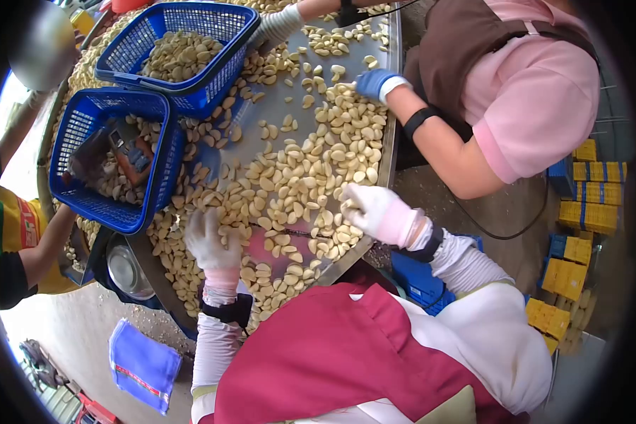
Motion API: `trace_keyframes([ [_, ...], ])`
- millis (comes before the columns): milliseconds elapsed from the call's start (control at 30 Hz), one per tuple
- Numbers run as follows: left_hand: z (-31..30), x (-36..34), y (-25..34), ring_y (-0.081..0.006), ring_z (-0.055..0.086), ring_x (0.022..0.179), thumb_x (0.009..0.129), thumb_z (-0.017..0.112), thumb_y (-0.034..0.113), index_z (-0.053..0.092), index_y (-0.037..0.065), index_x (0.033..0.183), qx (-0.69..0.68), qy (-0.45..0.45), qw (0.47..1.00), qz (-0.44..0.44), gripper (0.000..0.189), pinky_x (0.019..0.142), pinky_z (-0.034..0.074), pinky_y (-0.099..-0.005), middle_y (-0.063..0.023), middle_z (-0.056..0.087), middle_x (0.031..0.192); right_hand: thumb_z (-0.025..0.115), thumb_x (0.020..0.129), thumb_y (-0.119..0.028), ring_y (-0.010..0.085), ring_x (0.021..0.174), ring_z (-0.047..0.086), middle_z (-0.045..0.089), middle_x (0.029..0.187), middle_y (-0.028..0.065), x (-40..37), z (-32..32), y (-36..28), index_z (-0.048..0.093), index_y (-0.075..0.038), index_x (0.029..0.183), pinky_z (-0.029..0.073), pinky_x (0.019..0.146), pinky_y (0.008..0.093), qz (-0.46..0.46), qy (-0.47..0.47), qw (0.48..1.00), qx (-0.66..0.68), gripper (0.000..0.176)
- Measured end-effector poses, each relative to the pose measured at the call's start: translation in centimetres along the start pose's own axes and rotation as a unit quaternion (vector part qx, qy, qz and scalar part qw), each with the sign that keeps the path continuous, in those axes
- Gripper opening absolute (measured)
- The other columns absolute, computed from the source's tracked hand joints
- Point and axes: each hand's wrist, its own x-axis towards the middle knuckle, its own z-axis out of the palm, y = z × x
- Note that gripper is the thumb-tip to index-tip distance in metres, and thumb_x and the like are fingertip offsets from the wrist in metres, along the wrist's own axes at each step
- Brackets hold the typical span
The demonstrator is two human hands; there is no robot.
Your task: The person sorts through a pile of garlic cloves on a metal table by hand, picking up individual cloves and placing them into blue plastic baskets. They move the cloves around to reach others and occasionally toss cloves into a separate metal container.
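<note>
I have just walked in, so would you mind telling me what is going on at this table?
Someone in white gloves has both hands among pale, clove-like pieces spread over a metal table. The left hand is near the blue baskets, which hold more pieces; the right hand is by the table's edge. Whether either grips a piece is unclear. A co-worker's blue-gloved hand also touches the spread.

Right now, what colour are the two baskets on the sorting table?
Both baskets are blue, as the head view shows.
</note>
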Motion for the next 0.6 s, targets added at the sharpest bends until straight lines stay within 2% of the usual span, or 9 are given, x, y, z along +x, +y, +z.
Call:
trace_keyframes([
  [33, 0.0, 0.0, 1.5, -0.0396, 0.055, 0.117, 0.077, 0.069, 0.009, 0.063, 0.005, 0.120, -0.076, 0.012, 0.997, 0.007, 0.044, 0.099, 0.045, -0.0459, -0.0194, 0.059, 0.122, 0.059, 0.090, -0.025, 0.0400, 0.081, 0.066, 0.066, 0.084, 0.0191, -0.8, -0.9, 0.2, 0.058, -0.006, 0.105, 0.052, 0.073, 0.0491, 0.057, -0.022, 0.997, -0.048, 0.024],
  [100, -0.1, 0.7, 5.1, -0.0338, 0.062, 0.104, 0.077, 0.072, 0.007, 0.068, 0.002, 0.111, -0.243, -0.136, 0.960, -0.031, 0.035, 0.091, 0.050, -0.0409, -0.0166, 0.064, 0.111, 0.059, 0.090, -0.025, 0.0400, 0.080, 0.066, 0.066, 0.082, 0.0202, -2.8, -1.2, 0.8, 0.057, -0.007, 0.107, 0.052, 0.071, 0.0490, 0.076, -0.072, 0.990, -0.091, 0.026],
  [167, -1.0, 3.5, 9.5, -0.0239, 0.066, 0.094, 0.079, 0.073, 0.007, 0.069, 0.001, 0.107, -0.407, -0.305, 0.861, 0.024, 0.029, 0.082, 0.053, -0.0357, -0.0123, 0.067, 0.102, 0.059, 0.089, -0.025, 0.0400, 0.078, 0.066, 0.065, 0.079, 0.0206, -3.7, 0.5, -0.4, 0.055, -0.006, 0.106, 0.052, 0.069, 0.0491, 0.051, -0.077, 0.994, -0.053, 0.026],
  [233, -0.5, 4.4, 12.4, -0.0155, 0.066, 0.084, 0.084, 0.072, 0.005, 0.068, 0.000, 0.106, -0.524, -0.379, 0.763, 0.009, 0.023, 0.074, 0.055, -0.0314, -0.0092, 0.069, 0.095, 0.061, 0.088, -0.023, 0.0404, 0.076, 0.065, 0.063, 0.075, 0.0198, -3.1, 2.6, -1.5, 0.050, -0.005, 0.095, 0.051, 0.066, 0.0488, 0.015, -0.059, 0.998, -0.013, 0.022],
  [300, -0.9, 5.7, 12.6, -0.0107, 0.065, 0.074, 0.087, 0.071, 0.005, 0.068, -0.002, 0.103, -0.501, -0.441, 0.736, -0.108, 0.017, 0.069, 0.056, -0.0279, -0.0055, 0.069, 0.085, 0.063, 0.087, -0.021, 0.0415, 0.075, 0.064, 0.062, 0.075, 0.0206, -2.1, 3.5, -1.8, 0.050, -0.004, 0.093, 0.050, 0.064, 0.0488, 0.013, -0.027, 0.999, 0.044, 0.022],
  [333, -1.1, 5.9, 12.1, -0.0120, 0.065, 0.067, 0.087, 0.071, 0.005, 0.067, -0.003, 0.100, -0.544, -0.464, 0.668, -0.207, 0.015, 0.066, 0.056, -0.0282, -0.0051, 0.068, 0.081, 0.063, 0.087, -0.021, 0.0415, 0.075, 0.064, 0.062, 0.075, 0.0206, -1.6, 3.6, -2.0, 0.050, -0.004, 0.093, 0.050, 0.064, 0.0488, 0.009, -0.028, 0.999, 0.046, 0.022],
  [433, -1.1, 5.3, 10.5, -0.0121, 0.065, 0.071, 0.087, 0.070, 0.005, 0.067, -0.003, 0.098, -0.603, -0.443, 0.597, -0.289, 0.014, 0.067, 0.056, -0.0272, -0.0049, 0.068, 0.082, 0.064, 0.087, -0.021, 0.0429, 0.074, 0.063, 0.062, 0.075, 0.0217, -0.4, 4.1, -3.3, 0.049, -0.003, 0.093, 0.048, 0.063, 0.0489, -0.009, -0.043, 0.992, 0.122, 0.023],
  [533, -1.5, 4.0, 7.9, -0.0115, 0.065, 0.074, 0.087, 0.069, 0.005, 0.067, -0.002, 0.097, -0.583, -0.373, 0.663, -0.286, 0.012, 0.068, 0.054, -0.0251, -0.0043, 0.068, 0.083, 0.062, 0.088, -0.023, 0.0437, 0.077, 0.063, 0.063, 0.079, 0.0231, 2.9, 5.3, -4.2, 0.051, -0.002, 0.095, 0.049, 0.067, 0.0493, 0.013, -0.161, 0.966, 0.204, 0.024],
  [600, -3.2, 2.9, 5.1, -0.0109, 0.064, 0.073, 0.088, 0.068, 0.004, 0.067, -0.002, 0.097, -0.527, -0.318, 0.729, -0.299, 0.011, 0.068, 0.052, -0.0247, -0.0042, 0.068, 0.083, 0.059, 0.089, -0.021, 0.0422, 0.079, 0.065, 0.065, 0.081, 0.0221, 6.3, 6.7, -6.7, 0.052, -0.002, 0.097, 0.051, 0.069, 0.0478, -0.068, -0.199, 0.964, 0.160, 0.023],
])
